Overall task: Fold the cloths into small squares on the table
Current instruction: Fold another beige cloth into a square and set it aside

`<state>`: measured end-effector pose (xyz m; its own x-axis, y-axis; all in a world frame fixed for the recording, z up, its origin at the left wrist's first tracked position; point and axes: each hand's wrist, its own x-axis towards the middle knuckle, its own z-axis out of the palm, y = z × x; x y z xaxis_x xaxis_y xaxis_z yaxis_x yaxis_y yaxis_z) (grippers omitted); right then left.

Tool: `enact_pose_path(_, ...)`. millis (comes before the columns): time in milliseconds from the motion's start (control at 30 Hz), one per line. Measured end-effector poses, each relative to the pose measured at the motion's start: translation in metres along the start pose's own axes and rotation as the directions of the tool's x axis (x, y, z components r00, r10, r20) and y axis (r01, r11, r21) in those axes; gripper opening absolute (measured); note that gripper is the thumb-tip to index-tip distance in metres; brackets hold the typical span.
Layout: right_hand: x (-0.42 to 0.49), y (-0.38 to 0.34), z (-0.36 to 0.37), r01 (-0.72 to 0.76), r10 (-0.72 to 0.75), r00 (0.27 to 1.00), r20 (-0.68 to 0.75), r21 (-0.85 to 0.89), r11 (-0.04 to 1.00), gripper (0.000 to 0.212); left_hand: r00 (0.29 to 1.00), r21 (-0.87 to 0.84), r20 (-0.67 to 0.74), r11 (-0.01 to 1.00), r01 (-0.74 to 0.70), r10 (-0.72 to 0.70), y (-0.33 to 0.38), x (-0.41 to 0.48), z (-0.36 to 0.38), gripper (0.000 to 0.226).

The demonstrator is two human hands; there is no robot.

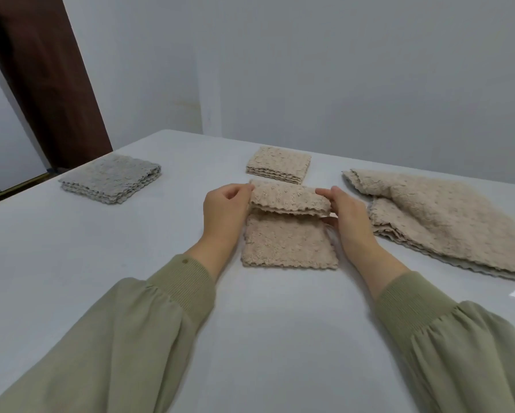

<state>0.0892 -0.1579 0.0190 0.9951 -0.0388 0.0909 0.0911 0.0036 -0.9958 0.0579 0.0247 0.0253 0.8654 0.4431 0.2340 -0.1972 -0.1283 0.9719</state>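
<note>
Your left hand (225,210) and right hand (348,216) flank the beige cloth (289,242) mid-table (131,248). Fingers and thumbs pinch its far flap, which is lifted and doubled over toward you.

Cloth: nubby terry, scalloped edges, rectangular.

Loose beige pile (447,222) sprawls toward the right edge, just beside your right hand. Grey folded stack (110,180) sits near the far-left corner. Small beige square stack (278,163) lies just beyond the flap.

Two bare hands: left hand (223,213), right hand (351,216). Both arms are in loose sage-green sleeves: left sleeve (116,338), right sleeve (459,353). The fabric gathers into soft pleats at ribbed knit cuffs of the same green, back from the fingers (238,189) at each wrist. The left cuff (184,281) has one small brownish spot (185,260) near its finger-side edge.
</note>
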Motion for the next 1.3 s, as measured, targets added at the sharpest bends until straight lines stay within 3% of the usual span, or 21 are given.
enact_pose_path(67,-0.006,-0.001,-0.001,0.068,-0.070,0.997,-0.026,-0.068,0.995,0.032,0.997,-0.041,-0.016,0.996,0.076,-0.076,0.001,-0.002,-0.002,0.016)
enact_pose_path(167,-0.015,0.000,-0.001,0.197,-0.222,0.973,-0.065,-0.268,0.943,0.016,0.992,-0.058,-0.012,0.991,0.121,-0.122,0.004,-0.008,-0.004,0.012)
enact_pose_path(267,-0.026,0.003,-0.002,0.198,-0.231,0.969,-0.092,-0.280,0.939,0.014,0.982,-0.091,0.071,0.980,0.179,-0.173,0.007,-0.019,-0.009,0.013)
enact_pose_path(333,-0.035,0.005,-0.007,0.175,-0.206,0.976,-0.073,-0.300,0.938,0.013,0.969,0.013,0.139,0.978,0.206,-0.206,0.006,-0.023,-0.014,0.024)
enact_pose_path(433,-0.045,0.009,-0.014,0.178,-0.191,0.982,0.010,-0.412,0.893,0.010,0.946,0.215,0.243,0.963,0.165,-0.216,0.004,-0.026,-0.018,0.028)
enact_pose_path(533,-0.047,0.010,-0.015,0.213,-0.222,0.974,0.035,-0.464,0.860,0.009,0.940,0.279,0.295,0.957,0.084,-0.169,0.002,-0.024,-0.019,0.033)
enact_pose_path(667,-0.045,0.007,-0.012,0.255,-0.296,0.955,-0.037,-0.416,0.873,0.018,0.962,0.208,0.269,0.978,-0.002,-0.055,0.003,-0.022,-0.019,0.029)
enact_pose_path(767,-0.048,0.004,-0.011,0.319,-0.356,0.934,-0.038,-0.364,0.875,0.023,0.958,0.156,0.272,0.986,0.050,-0.092,0.006,-0.020,-0.021,0.025)
enact_pose_path(933,-0.049,0.004,-0.008,0.244,-0.239,0.969,0.061,-0.388,0.889,0.024,0.826,0.361,0.511,0.932,0.046,-0.239,0.011,-0.020,-0.031,0.019)
enact_pose_path(1067,-0.048,0.003,-0.012,0.243,-0.276,0.960,-0.040,-0.369,0.897,0.024,0.822,0.309,0.526,0.949,0.055,-0.219,0.014,-0.016,-0.035,0.015)
enact_pose_path(1300,-0.045,0.007,-0.011,0.208,-0.236,0.972,0.010,-0.512,0.833,0.019,0.786,0.366,0.572,0.931,0.013,-0.236,0.016,-0.014,-0.038,0.014)
